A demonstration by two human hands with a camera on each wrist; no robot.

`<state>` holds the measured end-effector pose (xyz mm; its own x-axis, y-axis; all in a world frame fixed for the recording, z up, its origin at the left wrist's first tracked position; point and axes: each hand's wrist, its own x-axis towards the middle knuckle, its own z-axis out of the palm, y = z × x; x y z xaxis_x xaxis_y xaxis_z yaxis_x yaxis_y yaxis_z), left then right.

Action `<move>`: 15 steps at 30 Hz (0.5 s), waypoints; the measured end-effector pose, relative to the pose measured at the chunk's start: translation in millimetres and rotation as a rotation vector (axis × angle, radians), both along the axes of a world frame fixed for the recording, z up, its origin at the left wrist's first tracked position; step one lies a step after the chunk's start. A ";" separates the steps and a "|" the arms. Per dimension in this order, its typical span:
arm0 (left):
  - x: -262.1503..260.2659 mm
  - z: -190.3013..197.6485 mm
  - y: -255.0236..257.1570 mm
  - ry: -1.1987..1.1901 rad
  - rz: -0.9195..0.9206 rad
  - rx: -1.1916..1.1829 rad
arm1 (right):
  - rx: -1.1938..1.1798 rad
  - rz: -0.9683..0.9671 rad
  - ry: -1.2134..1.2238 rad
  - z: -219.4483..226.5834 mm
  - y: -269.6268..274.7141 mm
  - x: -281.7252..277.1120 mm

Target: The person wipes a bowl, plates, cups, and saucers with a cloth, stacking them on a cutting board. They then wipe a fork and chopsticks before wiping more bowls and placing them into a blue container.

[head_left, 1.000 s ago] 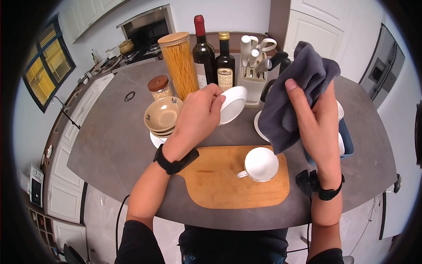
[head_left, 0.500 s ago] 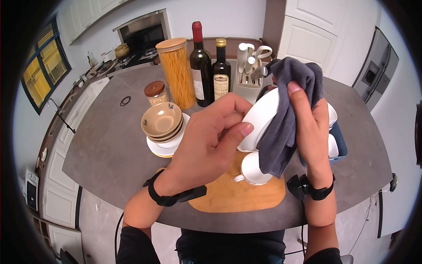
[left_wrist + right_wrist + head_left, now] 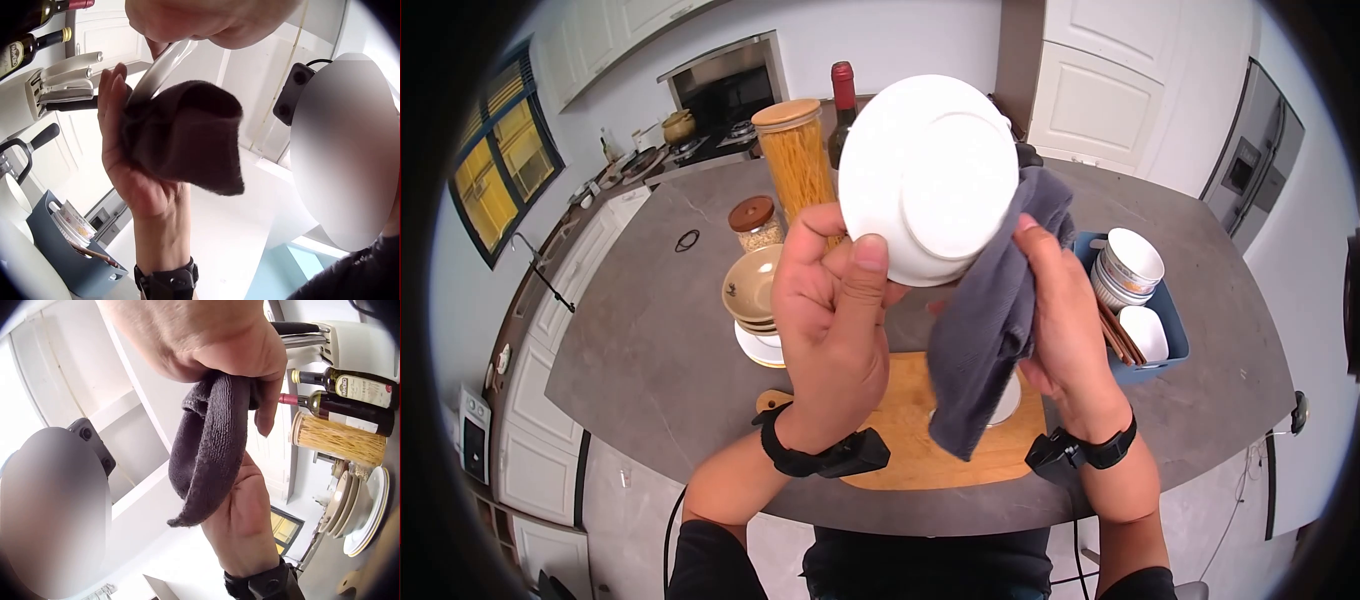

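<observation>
A white saucer (image 3: 875,190) is raised in front of me in the head view, tilted with its ringed underside showing. My left hand (image 3: 832,315) pinches its lower left rim, thumb on the underside. My right hand (image 3: 1068,325) grips a dark grey cloth (image 3: 985,330), which lies against the saucer's right edge and hangs down in a point. In the left wrist view, the saucer (image 3: 164,69) shows edge-on, running into the folded cloth (image 3: 194,137). Below, a white cup (image 3: 1007,402) stands on a wooden cutting board (image 3: 900,460), largely hidden behind the cloth.
Beige bowls (image 3: 750,285) sit stacked on white plates at the left, near a lidded jar (image 3: 755,225) and a tall spaghetti jar (image 3: 792,165). A wine bottle (image 3: 843,90) stands behind. A blue bin (image 3: 1175,350) at the right holds bowls and chopsticks.
The saucer has been lifted up and turned so its underside faces me. Both hands have come closer together, with the cloth now lower and over the cup in view.
</observation>
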<state>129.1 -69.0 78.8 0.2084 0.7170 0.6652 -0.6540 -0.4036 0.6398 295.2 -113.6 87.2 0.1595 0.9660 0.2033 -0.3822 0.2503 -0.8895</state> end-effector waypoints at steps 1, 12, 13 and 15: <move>1.1 -0.4 -0.8 -0.018 -0.006 0.003 | -0.024 0.054 -0.035 2.2 -3.6 -1.7; 3.6 -9.4 5.8 0.335 0.410 0.442 | -0.131 0.173 -0.677 11.0 -31.4 -12.4; 1.4 -9.1 10.1 0.365 0.403 0.413 | -0.118 0.118 -0.615 17.1 -36.7 -17.2; -3.8 -3.1 19.0 0.393 0.399 0.388 | -0.158 0.065 -0.483 27.9 -38.4 -9.2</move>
<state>125.3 -49.9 75.8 0.2562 0.5137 0.8188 -0.1562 -0.8139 0.5595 286.1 -152.0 115.1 0.0223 0.9958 0.0893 0.0718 0.0875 -0.9936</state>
